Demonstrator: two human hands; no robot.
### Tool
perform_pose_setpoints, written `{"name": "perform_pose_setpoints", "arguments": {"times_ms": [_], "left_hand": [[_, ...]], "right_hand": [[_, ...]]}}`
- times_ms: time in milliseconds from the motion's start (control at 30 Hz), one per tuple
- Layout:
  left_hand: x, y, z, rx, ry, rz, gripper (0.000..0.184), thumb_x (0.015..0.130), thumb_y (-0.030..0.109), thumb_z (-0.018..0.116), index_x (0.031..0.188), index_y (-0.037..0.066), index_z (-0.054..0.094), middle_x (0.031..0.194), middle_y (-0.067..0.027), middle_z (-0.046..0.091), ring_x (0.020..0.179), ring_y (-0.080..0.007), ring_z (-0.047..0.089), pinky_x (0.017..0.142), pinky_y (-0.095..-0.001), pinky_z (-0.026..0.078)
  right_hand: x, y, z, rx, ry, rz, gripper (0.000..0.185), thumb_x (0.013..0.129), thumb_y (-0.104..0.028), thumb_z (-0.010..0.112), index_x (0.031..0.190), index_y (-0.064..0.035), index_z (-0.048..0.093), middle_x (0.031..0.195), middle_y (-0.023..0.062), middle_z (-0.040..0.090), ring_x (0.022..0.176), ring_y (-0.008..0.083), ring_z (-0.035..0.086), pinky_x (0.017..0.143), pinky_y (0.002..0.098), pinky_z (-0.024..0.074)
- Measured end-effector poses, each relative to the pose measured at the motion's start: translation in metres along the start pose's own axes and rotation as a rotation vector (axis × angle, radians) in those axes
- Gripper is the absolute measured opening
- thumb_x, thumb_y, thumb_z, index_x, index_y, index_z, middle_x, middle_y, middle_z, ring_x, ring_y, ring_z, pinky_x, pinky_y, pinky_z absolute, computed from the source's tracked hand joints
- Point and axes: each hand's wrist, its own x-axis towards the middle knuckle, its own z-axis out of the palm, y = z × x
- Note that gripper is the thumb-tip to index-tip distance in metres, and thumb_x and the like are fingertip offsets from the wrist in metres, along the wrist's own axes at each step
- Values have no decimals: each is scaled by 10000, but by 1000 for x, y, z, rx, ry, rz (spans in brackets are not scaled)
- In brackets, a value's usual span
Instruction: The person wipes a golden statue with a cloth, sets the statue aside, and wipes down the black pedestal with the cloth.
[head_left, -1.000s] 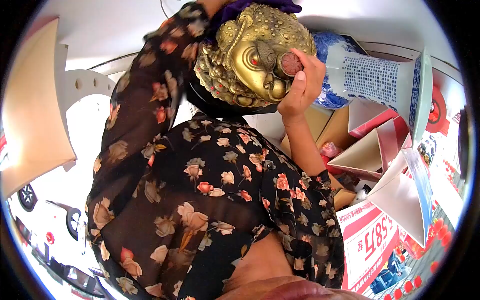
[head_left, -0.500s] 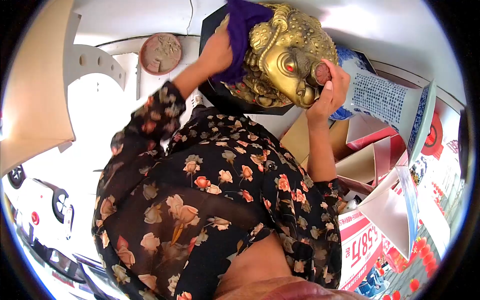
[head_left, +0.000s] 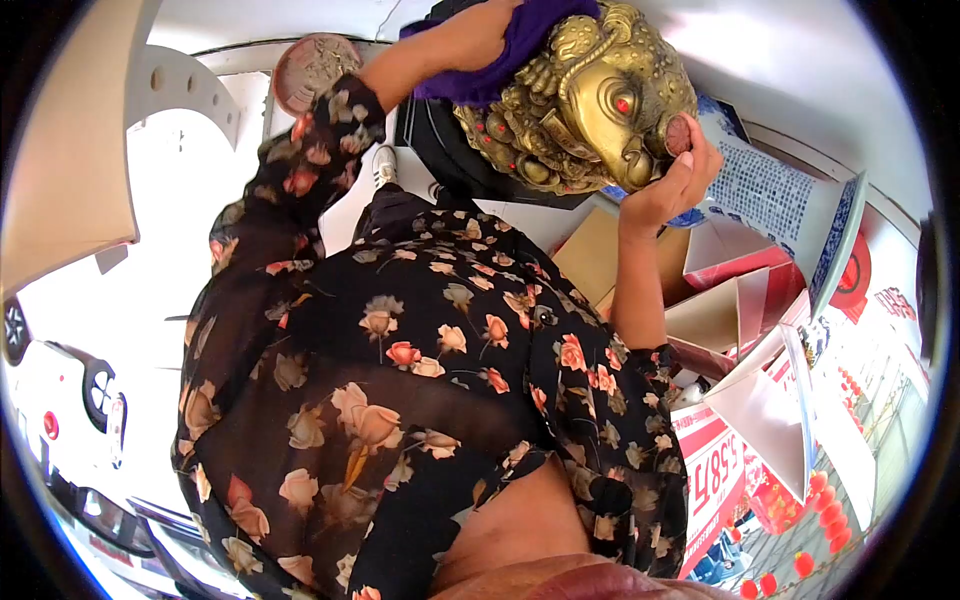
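A golden three-legged-toad style statue (head_left: 600, 100) with red eyes and a bumpy back stands on a black base (head_left: 430, 150) at the top. My left hand (head_left: 480, 35) is closed on a purple cloth (head_left: 520, 50), which lies against the statue's left side. At the toad's mouth is a reddish-brown round disc (head_left: 679, 134), like a coin. My right hand (head_left: 670, 185) has its thumb and fingers around the disc's edge and the mouth. The left fingertips are hidden by the cloth and the frame edge.
A blue-and-white porcelain vase (head_left: 765, 190) leans in view right of the statue. Below it are open cardboard boxes (head_left: 710, 310) and a red-and-white printed sign (head_left: 710, 480). A round clay dish (head_left: 310, 70) sits at upper left, a white car (head_left: 60, 400) at lower left.
My left hand and the purple cloth have moved up and right. The statue's head appears farther right and higher, with more of its lower left side showing. My right hand stays at the disc.
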Motion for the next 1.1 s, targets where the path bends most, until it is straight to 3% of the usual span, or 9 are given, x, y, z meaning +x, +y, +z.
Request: {"name": "perform_pose_setpoints", "arguments": {"times_ms": [167, 200, 300, 467, 600, 700, 767, 967, 1100], "left_hand": [[-14, 5, 12, 123, 103, 12, 581, 909, 51, 513, 1475, 66, 381, 1473, -212, 435, 1332, -339, 452, 1125, -369, 335], [-9, -7, 15, 271, 154, 145, 514, 920, 49, 505, 1431, 52, 452, 1391, -174, 541, 1235, -293, 549, 1064, -351, 396], [27, -35, 11, 334, -108, 187, 572, 763, -49, 455, 1332, -31, 507, 1345, -278, 508, 1208, -444, 453, 1055, -446, 377], [6, -7, 21, -1, 162, -135, 499, 771, 22, 505, 1265, -37, 550, 1302, -266, 519, 1202, -436, 453, 1047, -451, 378], [-17, 23, 21, -131, 392, -123, 346, 937, 64, 531, 1272, 29, 606, 1139, -114, 695, 970, -189, 635, 883, -303, 488], [-7, 70, 23, -359, 333, 9, 341, 935, 73, 545, 1267, 18, 598, 1141, -125, 687, 991, -190, 637, 884, -319, 495], [34, 101, 39, 111, 171, 198, 482, 809, 84, 542, 1276, -38, 535, 1292, -273, 515, 1208, -435, 453, 1047, -455, 378], [-5, 109, 62, 267, 335, 285, 410, 848, 169, 675, 1226, 24, 612, 1284, -172, 588, 1201, -360, 534, 1030, -445, 408], [-42, 106, 85, 349, 291, 325, 294, 704, 75, 647, 977, -31, 669, 1154, -146, 560, 1168, -430, 486, 992, -454, 436]], "right_hand": [[9, 6, -7, -20, -70, -18, 419, 969, -195, 339, 1113, 55, 643, 1033, 131, 510, 978, 236, 529, 912, 349, 430], [7, 8, -9, -18, -81, -18, 420, 972, -195, 338, 1114, 56, 642, 1033, 129, 507, 978, 236, 529, 914, 349, 429], [8, 11, -8, 3, -42, -8, 352, 956, -143, 391, 1101, 43, 653, 1027, 127, 517, 941, 231, 548, 854, 343, 467], [3, 14, -3, 22, 41, 14, 343, 944, -139, 403, 1095, 33, 658, 1027, 124, 519, 936, 230, 558, 848, 333, 476], [4, 12, -5, 41, 40, 39, 341, 941, -134, 403, 1093, 28, 663, 1029, 125, 521, 939, 231, 556, 858, 333, 469], [5, 8, -8, -10, 42, 30, 340, 939, -126, 402, 1089, 28, 665, 1013, 124, 526, 923, 229, 549, 843, 330, 461], [8, 12, -9, -74, 48, -11, 338, 937, -118, 401, 1087, 28, 666, 1000, 122, 529, 908, 229, 545, 825, 329, 455], [6, 15, -8, -37, 93, -6, 309, 902, -84, 424, 1055, 13, 675, 962, 130, 538, 889, 241, 530, 825, 339, 430], [10, 22, -8, -35, 118, -25, 298, 889, -86, 439, 1039, 6, 679, 952, 134, 544, 892, 260, 532, 826, 347, 429]]}}
